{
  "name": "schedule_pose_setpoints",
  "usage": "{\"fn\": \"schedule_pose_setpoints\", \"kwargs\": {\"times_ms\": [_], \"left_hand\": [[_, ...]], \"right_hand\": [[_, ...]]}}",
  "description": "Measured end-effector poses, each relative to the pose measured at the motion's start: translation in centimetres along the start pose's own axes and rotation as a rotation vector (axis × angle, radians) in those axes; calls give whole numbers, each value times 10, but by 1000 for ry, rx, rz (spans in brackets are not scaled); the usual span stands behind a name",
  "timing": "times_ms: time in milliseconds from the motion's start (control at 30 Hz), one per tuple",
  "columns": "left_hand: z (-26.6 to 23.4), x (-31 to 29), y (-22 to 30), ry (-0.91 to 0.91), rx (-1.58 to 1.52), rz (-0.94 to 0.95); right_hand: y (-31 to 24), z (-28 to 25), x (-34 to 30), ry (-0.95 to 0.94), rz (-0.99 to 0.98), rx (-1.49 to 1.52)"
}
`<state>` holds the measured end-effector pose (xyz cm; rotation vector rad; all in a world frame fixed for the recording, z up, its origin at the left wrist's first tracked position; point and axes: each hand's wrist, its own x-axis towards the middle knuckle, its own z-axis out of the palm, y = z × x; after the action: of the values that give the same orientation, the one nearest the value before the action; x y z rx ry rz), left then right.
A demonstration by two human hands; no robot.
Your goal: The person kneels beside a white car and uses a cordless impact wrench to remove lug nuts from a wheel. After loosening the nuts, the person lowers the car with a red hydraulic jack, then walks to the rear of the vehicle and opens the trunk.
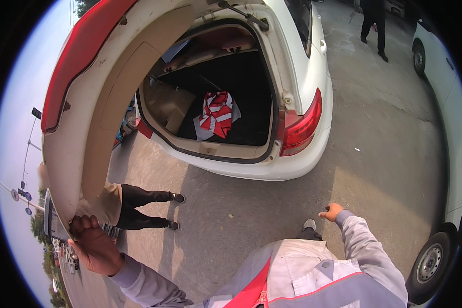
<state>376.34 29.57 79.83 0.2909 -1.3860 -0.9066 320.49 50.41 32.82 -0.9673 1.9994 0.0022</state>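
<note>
My left hand (96, 246) is raised at the lower left, its fingers curled over the lower edge of the raised tailgate (72, 118). The tailgate is white with a red lamp strip and a beige inner panel, and belongs to a white car (297, 167). In the open boot, a red cloth with pale reflective stripes (217, 114) lies on a light grey sheet (204, 132) over the dark boot floor. My right hand (332, 212) hangs low beside my body, away from the car. Its fingers are curled in, and nothing shows in them.
A person (143, 203) in dark trousers stands behind the tailgate at the left. Another person in dark clothes (374, 23) is at the far right. A second pale vehicle (441, 77) stands along the right side. Concrete ground (241, 215) lies between me and the car.
</note>
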Motion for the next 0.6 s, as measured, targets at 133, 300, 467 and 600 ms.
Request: {"fn": "schedule_pose_setpoints", "kwargs": {"times_ms": [133,300,467,600], "left_hand": [[5,33,15,-11,67,66],[6,76,30,-22,92,135],[4,127,56,-232,59,54],[3,171,83,-211,125,72]], "right_hand": [[58,37,18,19,95,57],[93,69,45,-17,268,270],[100,74,54,-50,359,563],[102,69,59,4,397,607]]}}
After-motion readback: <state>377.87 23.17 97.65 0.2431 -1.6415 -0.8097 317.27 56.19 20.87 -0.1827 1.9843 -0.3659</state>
